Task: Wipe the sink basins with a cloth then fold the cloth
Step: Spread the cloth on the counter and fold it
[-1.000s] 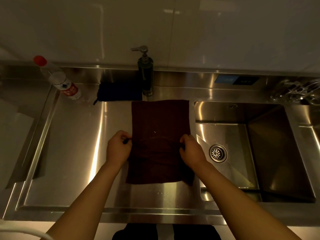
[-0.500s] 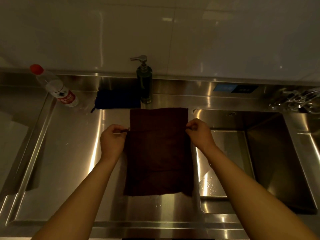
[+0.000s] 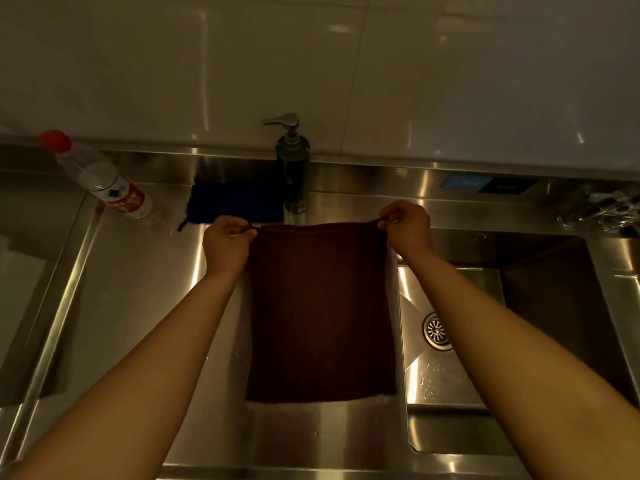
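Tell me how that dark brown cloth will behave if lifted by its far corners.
Probably floppy: the cloth lies flat on the steel, and both hands pinch its corners. Likely light. It may drag damply; droplets sit in the basin.

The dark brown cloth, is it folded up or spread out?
Spread out: the dark brown cloth lies flat; left hand and right hand pinch its far corners.

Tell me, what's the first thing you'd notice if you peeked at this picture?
Right in the middle, a dark brown cloth lies spread on the steel counter, with the left hand and right hand pinching its two far corners. To the right, the sink basin shines with a round drain. Behind the cloth stands a soap pump bottle.
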The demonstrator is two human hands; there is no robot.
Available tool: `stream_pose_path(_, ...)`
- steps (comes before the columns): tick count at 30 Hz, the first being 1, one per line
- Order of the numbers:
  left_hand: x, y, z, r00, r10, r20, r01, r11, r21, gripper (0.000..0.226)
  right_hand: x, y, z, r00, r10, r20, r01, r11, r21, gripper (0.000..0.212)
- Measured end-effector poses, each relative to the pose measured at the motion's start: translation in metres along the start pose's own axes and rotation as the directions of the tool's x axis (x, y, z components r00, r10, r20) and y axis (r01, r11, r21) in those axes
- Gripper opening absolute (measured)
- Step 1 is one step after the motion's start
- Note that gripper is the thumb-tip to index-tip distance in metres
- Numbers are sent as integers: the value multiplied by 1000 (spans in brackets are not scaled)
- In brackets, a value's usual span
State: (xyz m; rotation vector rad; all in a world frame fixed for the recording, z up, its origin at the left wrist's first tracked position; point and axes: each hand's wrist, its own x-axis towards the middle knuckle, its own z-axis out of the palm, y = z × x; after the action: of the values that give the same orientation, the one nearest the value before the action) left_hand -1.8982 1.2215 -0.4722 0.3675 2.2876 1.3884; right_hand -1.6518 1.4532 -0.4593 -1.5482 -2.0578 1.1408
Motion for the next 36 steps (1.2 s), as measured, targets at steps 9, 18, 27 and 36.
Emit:
stream_pose_path(9, 21, -3, 23, 994, -104, -10, 104, 994, -46, 20, 20, 18, 5, 988, 116, -100, -105, 988, 113, 21)
stream_pose_path(18, 25, -21, 26, 1000, 14, 9, -16, 973, 229, 24, 18, 33, 26, 998, -42, -50, 37, 996, -87, 23)
stream_pose_path(27, 17, -20, 5, 986, -118, 117, 112, 992, 61, 32, -17, 39, 5, 999, 37, -39, -36, 999, 33, 22)
stream_pose_path(36, -82, -54, -14, 939, 209, 272, -306, 870, 387, 32, -153, 74, 5, 971, -104, 215, 129, 986, -107, 20)
